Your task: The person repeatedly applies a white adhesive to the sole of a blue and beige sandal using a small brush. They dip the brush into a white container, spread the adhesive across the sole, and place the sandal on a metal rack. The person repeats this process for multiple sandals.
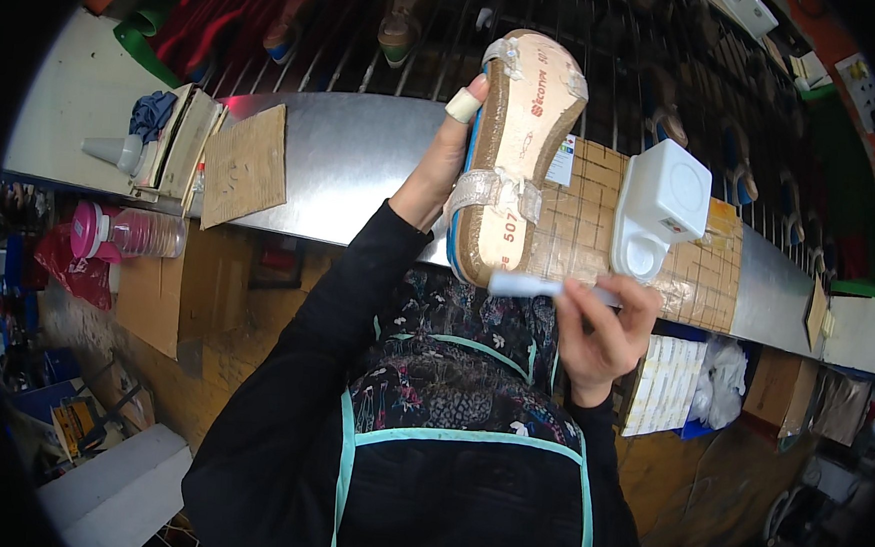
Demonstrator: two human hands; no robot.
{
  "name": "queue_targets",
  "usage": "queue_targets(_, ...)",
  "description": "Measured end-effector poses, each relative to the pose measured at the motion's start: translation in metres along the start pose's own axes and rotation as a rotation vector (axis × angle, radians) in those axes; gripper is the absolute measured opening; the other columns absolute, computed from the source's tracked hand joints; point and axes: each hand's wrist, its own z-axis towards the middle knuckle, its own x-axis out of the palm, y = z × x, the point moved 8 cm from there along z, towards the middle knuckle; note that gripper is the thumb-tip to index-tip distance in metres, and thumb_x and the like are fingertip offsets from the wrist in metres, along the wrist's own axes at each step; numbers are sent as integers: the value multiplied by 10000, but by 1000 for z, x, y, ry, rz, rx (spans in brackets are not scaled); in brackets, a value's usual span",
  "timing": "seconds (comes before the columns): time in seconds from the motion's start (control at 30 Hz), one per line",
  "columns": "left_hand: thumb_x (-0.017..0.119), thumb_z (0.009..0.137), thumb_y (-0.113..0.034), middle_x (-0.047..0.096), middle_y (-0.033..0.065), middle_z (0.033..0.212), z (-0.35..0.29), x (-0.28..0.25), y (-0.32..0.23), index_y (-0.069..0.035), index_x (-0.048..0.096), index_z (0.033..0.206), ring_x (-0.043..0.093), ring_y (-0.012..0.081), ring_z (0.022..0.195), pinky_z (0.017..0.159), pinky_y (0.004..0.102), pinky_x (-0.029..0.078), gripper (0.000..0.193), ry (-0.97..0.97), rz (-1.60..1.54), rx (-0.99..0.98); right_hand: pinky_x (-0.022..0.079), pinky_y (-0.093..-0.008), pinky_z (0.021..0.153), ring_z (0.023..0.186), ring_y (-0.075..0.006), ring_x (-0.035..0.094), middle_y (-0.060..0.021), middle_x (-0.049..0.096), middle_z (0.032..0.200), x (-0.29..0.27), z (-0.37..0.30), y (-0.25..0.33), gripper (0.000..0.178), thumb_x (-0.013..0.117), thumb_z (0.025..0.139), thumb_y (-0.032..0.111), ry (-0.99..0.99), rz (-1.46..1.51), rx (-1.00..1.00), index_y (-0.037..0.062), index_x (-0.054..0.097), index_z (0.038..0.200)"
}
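Note:
My left hand [434,168] is closed on a sandal upper on a shoe last [513,158], turned sole side up. Its pale insole board has a brown rim, and two straps are folded over its edges. A light-coloured wrap covers the thumb. My right hand [606,329] pinches a pale brush [524,285], smeared by motion, whose head is at the lower end of the sole. Whether the brush touches the rim I cannot tell. Right of the sandal, a white plastic pot [666,192] with a small round cup stands on a taped cardboard sheet [585,237].
Behind the metal bench edge [349,158] runs a rack of bars [351,43] carrying several shoes on lasts. At left are a cardboard piece [247,165], a stack of pads [180,137], a grey cone [112,151] and a pink-lidded bottle [139,233]. A white box [663,386] sits below the bench.

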Motion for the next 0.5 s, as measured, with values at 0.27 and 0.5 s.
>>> queue_targets(0.27, 507, 904, -620, 614, 171, 1222, 3, 7, 25, -6, 482, 1346, 669, 184, 1031, 835, 280, 580, 758, 77, -171, -189, 274, -310, 768, 721, -126, 542, -10, 581, 944, -5, 3, 1, 372, 866, 601, 120, 51, 17, -89, 164, 768, 957)
queue_targets(0.5, 492, 893, -651, 590, 165, 1275, 2, 12, 40, -48, 475, 1373, 633, 191, 1106, 906, 326, 551, 771, 145, -203, -233, 253, -313, 760, 714, -118, 544, 0, 578, 922, -4, -9, 18, 392, 869, 603, 114, 85, -10, -161, 164, 765, 979)
